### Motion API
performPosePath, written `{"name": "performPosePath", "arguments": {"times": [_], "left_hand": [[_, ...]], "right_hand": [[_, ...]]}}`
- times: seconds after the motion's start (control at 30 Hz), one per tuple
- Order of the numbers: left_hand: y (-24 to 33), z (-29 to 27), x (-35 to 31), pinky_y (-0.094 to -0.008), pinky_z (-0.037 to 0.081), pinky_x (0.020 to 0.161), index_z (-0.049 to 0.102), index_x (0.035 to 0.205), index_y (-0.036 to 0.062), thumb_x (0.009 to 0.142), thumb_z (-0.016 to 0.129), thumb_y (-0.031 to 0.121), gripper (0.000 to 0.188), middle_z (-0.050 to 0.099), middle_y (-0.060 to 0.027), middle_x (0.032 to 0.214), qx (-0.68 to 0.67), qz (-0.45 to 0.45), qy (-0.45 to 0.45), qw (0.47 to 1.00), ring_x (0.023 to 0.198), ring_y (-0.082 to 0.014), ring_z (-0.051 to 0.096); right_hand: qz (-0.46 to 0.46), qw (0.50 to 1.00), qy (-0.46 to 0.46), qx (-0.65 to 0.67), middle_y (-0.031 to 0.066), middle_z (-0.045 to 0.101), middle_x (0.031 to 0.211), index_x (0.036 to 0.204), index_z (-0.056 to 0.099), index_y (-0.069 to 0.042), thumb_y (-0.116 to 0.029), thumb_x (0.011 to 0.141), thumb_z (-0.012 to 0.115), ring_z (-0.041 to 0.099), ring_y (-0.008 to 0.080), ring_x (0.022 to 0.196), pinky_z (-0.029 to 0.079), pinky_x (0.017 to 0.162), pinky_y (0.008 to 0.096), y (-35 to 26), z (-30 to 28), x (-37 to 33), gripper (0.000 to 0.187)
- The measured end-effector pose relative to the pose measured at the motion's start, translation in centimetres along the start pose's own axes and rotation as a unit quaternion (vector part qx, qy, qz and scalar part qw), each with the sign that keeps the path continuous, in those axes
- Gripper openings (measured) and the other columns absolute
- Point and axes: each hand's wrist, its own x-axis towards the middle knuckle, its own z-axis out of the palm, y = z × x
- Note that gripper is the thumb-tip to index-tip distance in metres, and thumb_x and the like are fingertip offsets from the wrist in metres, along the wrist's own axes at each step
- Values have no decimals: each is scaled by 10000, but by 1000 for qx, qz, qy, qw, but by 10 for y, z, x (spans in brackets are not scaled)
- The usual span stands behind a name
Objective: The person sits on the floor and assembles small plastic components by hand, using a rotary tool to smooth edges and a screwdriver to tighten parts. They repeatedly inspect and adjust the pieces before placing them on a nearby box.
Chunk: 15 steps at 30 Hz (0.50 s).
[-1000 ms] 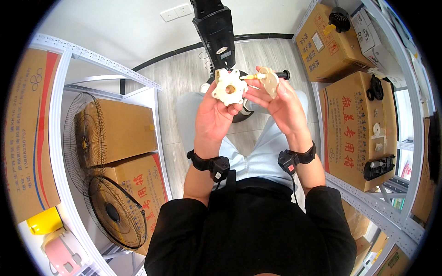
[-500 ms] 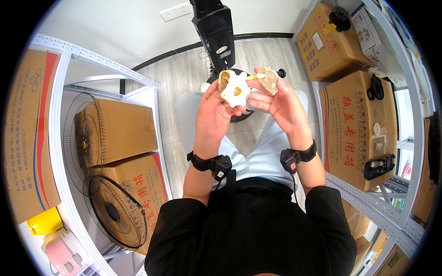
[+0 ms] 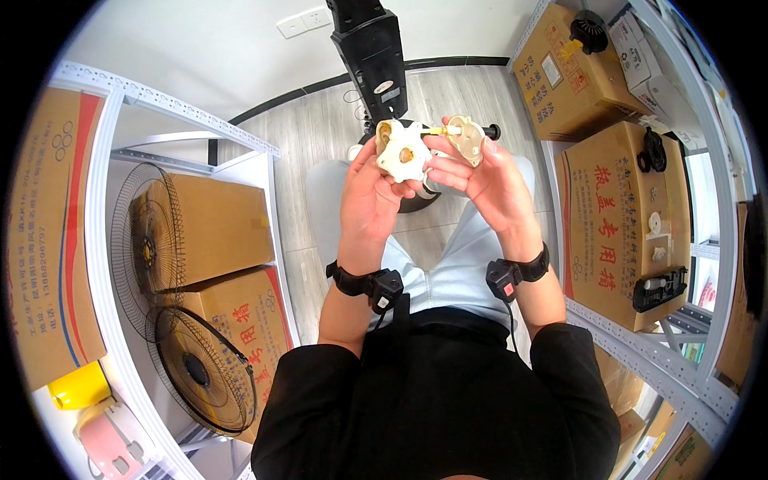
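My left hand (image 3: 368, 196) is closed around a cream plastic housing (image 3: 393, 164) with a lobed outline and a round hole in its face. Thumb and fingers grip it from the left and below. In my right hand (image 3: 494, 192) is a round cream plastic cover (image 3: 467, 144), pinched by its edge, hollow side showing. A thin yellow shaft (image 3: 436, 130) sticks out leftward from this cover's white hub and reaches the upper right of the housing. Whether the shaft's tip touches the housing I cannot tell. Both parts are held up above my knees, close together.
A black stand (image 3: 376, 72) rises from the floor ahead. Wire fan guards (image 3: 192, 368) lean on the left shelf beside cardboard boxes. On the right, a large box (image 3: 604, 232) carries a black plastic part (image 3: 661, 290) and small pieces. Black straps with small boxes circle both wrists.
The housing in my left hand has shifted slightly left and turned a little. More of the yellow shaft shows between the two parts. My right hand has barely moved.
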Motion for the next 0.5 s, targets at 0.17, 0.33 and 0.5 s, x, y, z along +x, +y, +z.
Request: {"name": "performPosePath", "arguments": {"times": [0.17,0.33,0.5], "left_hand": [[0,1,0,-284,571,509,478,1252,-33,923,433,69,347,661,-176,971,-15,-11,9,1000,643,-254,679],[0,-1,1,-283,571,510,476,1253,-31,918,436,68,352,659,-182,978,-19,-17,2,1000,645,-260,680],[0,-3,0,-281,566,513,480,1234,-27,907,443,74,344,659,-183,983,-18,-14,17,1000,654,-263,683]], "right_hand": [[4,1000,6,-9,273,535,1266,1386,361,43,-415,940,479,618,345,1069,511,934,425,-3,2,0,650],[-1,1000,1,-15,278,536,1261,1385,359,42,-406,940,478,621,347,1064,514,932,421,-2,0,0,643],[-12,999,15,-33,268,548,1246,1372,376,26,-344,933,506,613,337,1082,511,931,414,-2,0,1,588]]}}
